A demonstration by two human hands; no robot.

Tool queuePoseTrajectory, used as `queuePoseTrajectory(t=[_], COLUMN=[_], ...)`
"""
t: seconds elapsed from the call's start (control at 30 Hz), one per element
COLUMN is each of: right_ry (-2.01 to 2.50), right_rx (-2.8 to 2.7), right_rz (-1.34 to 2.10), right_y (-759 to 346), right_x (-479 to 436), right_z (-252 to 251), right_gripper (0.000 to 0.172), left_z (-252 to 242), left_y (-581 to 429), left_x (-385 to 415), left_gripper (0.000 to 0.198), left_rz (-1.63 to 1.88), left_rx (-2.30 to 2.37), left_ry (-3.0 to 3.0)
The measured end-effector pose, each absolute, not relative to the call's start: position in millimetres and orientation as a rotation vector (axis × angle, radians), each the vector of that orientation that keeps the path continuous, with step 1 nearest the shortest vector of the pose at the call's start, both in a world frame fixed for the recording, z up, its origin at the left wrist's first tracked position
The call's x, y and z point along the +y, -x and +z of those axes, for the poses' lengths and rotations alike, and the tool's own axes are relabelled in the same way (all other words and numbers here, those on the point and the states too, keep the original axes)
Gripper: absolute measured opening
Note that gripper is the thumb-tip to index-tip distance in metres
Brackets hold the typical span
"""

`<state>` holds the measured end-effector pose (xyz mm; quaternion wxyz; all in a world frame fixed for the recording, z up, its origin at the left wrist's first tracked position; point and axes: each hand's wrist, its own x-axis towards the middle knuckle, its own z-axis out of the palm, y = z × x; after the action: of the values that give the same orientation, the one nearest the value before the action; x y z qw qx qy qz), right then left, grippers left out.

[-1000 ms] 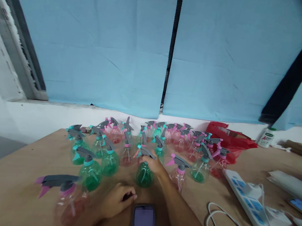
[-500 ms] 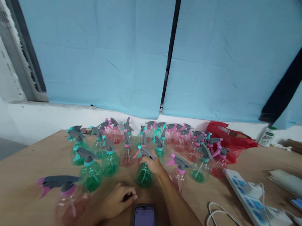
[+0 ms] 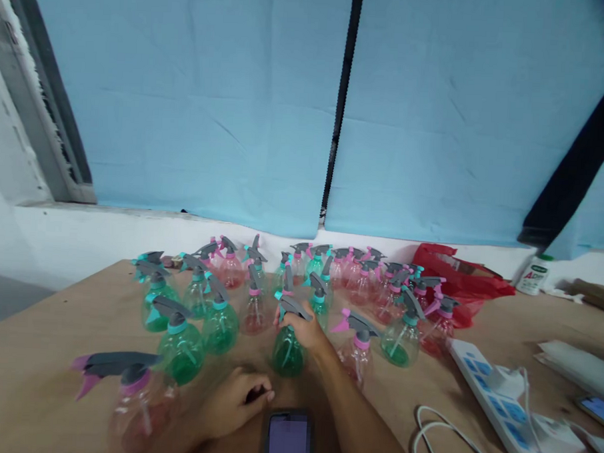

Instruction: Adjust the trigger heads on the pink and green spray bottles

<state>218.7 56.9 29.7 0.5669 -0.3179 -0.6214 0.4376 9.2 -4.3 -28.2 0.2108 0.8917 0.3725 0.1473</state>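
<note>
Many small spray bottles, green and pink with grey trigger heads, stand in a cluster on a wooden table (image 3: 47, 322). My right hand (image 3: 305, 330) is wrapped around the neck of a green spray bottle (image 3: 287, 353) near the front of the cluster. My left hand (image 3: 237, 400) rests on the table with its fingers curled, just left of a dark phone (image 3: 287, 438). I cannot make out anything inside it. A pink spray bottle (image 3: 134, 399) stands close at the front left, a little left of that hand.
A white power strip (image 3: 494, 402) with a plug and a looped white cable (image 3: 438, 433) lies at the right. A red plastic bag (image 3: 460, 277) sits behind the bottles, with a white and green container (image 3: 534, 275) by the wall. Blue sheets hang behind.
My right hand has shifted slightly on the green bottle's neck. The left hand and all else stay where they were.
</note>
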Motion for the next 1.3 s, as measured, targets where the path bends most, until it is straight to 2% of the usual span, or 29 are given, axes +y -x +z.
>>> queuePoseTrajectory(t=[0.17, 0.3, 0.4, 0.7, 0.83, 0.93, 1.1, 1.3], right_ry=[0.716, 0.597, 0.578, 0.767, 0.955, 1.108, 1.488, 1.977], right_rx=[-1.490, -1.404, -1.248, -1.164, -0.945, -0.911, -1.135, -1.441], right_rz=[1.001, 1.031, 0.954, 0.128, -0.271, -0.426, -0.467, -0.159], right_y=[-217.1, -212.0, -207.3, -227.3, -258.4, -288.1, -325.3, -340.7], right_x=[58.2, 51.1, 41.3, -11.3, -28.3, -29.0, -13.4, 9.2], right_z=[27.2, 37.1, 54.7, 137.5, 155.5, 160.9, 151.4, 127.1], right_gripper=[0.014, 0.023, 0.023, 0.025, 0.029, 0.033, 0.031, 0.024], left_z=[-26.4, -23.8, -24.6, -26.5, -24.4, -24.2, -23.3, -21.6], left_y=[-10.1, -10.2, -9.8, -8.1, -7.9, -7.6, -8.4, -10.2], left_x=[-4.6, -5.8, -5.3, -5.2, -6.4, -6.5, -6.2, -7.3], left_gripper=[0.035, 0.035, 0.035, 0.034, 0.036, 0.034, 0.036, 0.036], left_rz=[0.428, 0.405, 0.391, 0.409, 0.405, 0.407, 0.397, 0.414], left_rx=[1.036, 1.054, 1.065, 1.061, 1.036, 1.047, 1.062, 1.066], left_ry=[-2.482, -2.464, -2.466, -2.477, -2.476, -2.486, -2.480, -2.458])
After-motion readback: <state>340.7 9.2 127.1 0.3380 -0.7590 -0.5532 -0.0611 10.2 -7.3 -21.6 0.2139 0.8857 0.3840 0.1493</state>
